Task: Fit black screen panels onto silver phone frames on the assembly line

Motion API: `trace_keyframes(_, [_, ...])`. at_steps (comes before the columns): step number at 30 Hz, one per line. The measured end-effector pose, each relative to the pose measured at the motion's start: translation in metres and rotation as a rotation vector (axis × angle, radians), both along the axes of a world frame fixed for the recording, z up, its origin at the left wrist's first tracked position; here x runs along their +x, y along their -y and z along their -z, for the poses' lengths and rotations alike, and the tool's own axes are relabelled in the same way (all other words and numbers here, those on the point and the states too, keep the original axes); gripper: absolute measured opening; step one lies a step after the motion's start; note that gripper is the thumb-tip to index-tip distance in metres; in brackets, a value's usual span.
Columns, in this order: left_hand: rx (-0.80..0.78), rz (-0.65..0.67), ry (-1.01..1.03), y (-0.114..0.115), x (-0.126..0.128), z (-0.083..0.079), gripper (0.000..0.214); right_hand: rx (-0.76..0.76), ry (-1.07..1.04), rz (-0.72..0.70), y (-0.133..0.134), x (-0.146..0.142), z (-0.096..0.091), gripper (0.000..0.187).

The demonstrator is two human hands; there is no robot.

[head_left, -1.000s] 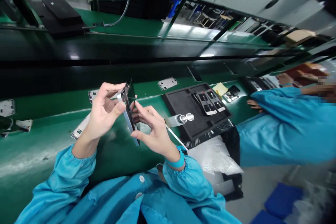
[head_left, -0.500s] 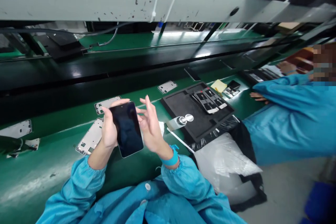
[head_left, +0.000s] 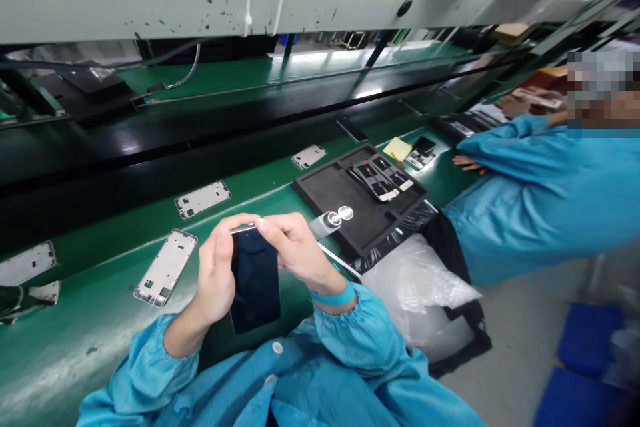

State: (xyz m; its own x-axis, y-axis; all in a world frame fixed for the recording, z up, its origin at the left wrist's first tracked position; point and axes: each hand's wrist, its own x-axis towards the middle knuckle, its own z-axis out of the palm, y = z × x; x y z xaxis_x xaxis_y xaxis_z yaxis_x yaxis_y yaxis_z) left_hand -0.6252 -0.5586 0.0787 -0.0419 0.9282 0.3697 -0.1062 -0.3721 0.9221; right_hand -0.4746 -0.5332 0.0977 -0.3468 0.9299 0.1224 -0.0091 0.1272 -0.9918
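Observation:
I hold a phone with a dark screen facing me, upright over the green bench. My left hand grips its left edge, thumb on the front. My right hand curls over the phone's top right corner, fingers closed on it. Both wrists wear blue smock sleeves, and a blue band circles the right wrist.
Bare phone frames lie on the green bench. A black foam tray holds several phone parts and a small bottle. A bagged bin stands to the right. A person in blue works at the far right.
The phone turned from edge-on to screen-up, then came lower and closer to me. My right hand went from open fingers beside it to closed on its top corner.

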Motion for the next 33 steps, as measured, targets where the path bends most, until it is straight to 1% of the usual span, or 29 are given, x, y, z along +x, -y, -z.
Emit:
trace_keyframes(2, [0.027,-0.077,-0.012,-0.006,0.004,0.004,0.050,0.014,-0.012,0.054,-0.005,-0.002,0.004,0.072])
trace_keyframes(4, [-0.028,-0.116,0.103,-0.015,0.004,0.005,0.052,0.013,-0.007,0.081,-0.006,-0.002,0.012,0.071])
trace_keyframes(5, [-0.078,-0.112,0.204,-0.020,0.002,0.004,0.053,0.005,0.013,0.052,-0.003,-0.001,0.017,0.071])
trace_keyframes(6, [-0.130,-0.096,0.316,-0.025,-0.002,0.002,0.054,-0.013,0.044,-0.006,0.001,0.001,0.022,0.072])
trace_keyframes(8, [-0.215,-0.051,0.508,-0.032,-0.011,-0.004,0.056,-0.081,0.099,-0.176,0.011,0.007,0.033,0.073])
trace_keyframes(10, [-0.251,-0.019,0.608,-0.036,-0.020,-0.010,0.057,-0.143,0.116,-0.278,0.019,0.012,0.043,0.075])
trace_keyframes(11, [-0.251,-0.016,0.635,-0.037,-0.022,-0.012,0.057,-0.154,0.120,-0.289,0.021,0.014,0.047,0.076])
trace_keyframes(15, [-0.212,-0.050,0.667,-0.034,-0.019,-0.014,0.054,-0.114,0.145,-0.239,0.019,0.011,0.061,0.080])
trace_keyframes(19, [-0.179,-0.109,0.673,-0.032,-0.013,-0.010,0.054,-0.158,0.064,-0.212,0.015,0.000,0.073,0.081])
trace_keyframes(24, [-0.162,-0.159,0.681,-0.040,-0.012,-0.008,0.056,-0.169,0.006,-0.208,0.011,-0.012,0.084,0.086])
trace_keyframes(25, [-0.161,-0.178,0.686,-0.041,-0.011,-0.007,0.055,-0.189,-0.011,-0.234,0.010,-0.014,0.084,0.085])
trace_keyframes(29, [-0.141,-0.251,0.704,-0.045,-0.008,-0.006,0.050,-0.264,-0.118,-0.461,0.011,-0.021,0.084,0.081])
trace_keyframes(30, [-0.138,-0.262,0.700,-0.046,-0.006,-0.006,0.051,-0.268,-0.136,-0.491,0.011,-0.022,0.083,0.080])
trace_keyframes(31, [-0.136,-0.264,0.695,-0.048,-0.004,-0.005,0.053,-0.270,-0.138,-0.495,0.010,-0.023,0.082,0.077])
trace_keyframes(33, [-0.130,-0.255,0.702,-0.053,0.004,-0.004,0.057,-0.266,-0.102,-0.419,0.008,-0.019,0.080,0.071])
